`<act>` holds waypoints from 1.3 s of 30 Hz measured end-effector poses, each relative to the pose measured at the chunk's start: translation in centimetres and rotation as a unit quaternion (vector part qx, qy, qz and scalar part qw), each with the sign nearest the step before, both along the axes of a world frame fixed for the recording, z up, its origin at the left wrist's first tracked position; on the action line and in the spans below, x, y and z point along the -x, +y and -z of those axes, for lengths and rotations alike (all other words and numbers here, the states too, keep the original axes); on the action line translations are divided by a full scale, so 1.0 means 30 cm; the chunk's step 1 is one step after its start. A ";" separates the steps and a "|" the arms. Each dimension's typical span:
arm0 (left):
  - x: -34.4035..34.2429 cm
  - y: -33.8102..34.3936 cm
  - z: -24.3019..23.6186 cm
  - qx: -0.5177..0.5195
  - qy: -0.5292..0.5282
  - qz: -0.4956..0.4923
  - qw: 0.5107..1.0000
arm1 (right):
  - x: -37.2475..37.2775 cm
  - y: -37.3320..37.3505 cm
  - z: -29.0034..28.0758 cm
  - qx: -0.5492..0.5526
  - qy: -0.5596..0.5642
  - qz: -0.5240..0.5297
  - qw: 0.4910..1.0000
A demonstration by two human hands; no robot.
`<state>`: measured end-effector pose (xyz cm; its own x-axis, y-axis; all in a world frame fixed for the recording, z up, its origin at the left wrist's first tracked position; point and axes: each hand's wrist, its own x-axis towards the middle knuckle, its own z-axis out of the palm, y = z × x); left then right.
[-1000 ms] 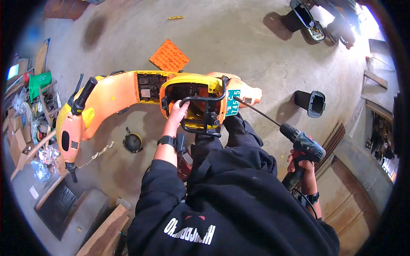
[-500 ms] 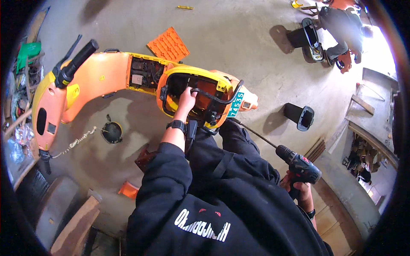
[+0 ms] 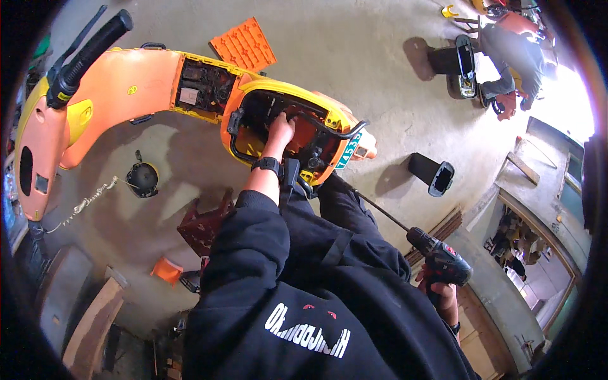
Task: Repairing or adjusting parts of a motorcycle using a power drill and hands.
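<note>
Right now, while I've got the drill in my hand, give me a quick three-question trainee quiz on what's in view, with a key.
1. Which hand holds the power drill?
2. True or false: the left hand is at the open compartment of the scooter.
3. What colour is the ribbed panel lying beyond the scooter? A) black B) orange C) green

Key: 1. The right hand. 2. True. 3. B.
</note>
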<state>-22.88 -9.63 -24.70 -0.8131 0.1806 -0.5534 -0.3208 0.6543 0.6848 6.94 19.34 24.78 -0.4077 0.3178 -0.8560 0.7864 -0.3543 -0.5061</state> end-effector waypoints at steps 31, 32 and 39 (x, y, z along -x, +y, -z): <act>-0.351 0.071 -0.499 -0.163 0.007 -0.041 0.986 | 0.211 0.069 0.020 0.047 0.051 -0.101 0.992; -0.357 0.074 -0.497 -0.160 0.017 -0.036 0.986 | 0.210 0.071 0.023 0.041 0.049 -0.105 0.992; -0.393 0.096 -0.527 -0.117 0.051 -0.035 0.991 | 0.256 0.040 0.028 0.040 0.037 -0.126 0.991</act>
<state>-11.09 -6.77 -8.88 -0.8780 0.2362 -0.4164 -0.2799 0.4523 0.8468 -0.75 20.54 23.94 -0.5276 0.1304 -0.8394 0.8172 -0.1917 -0.5435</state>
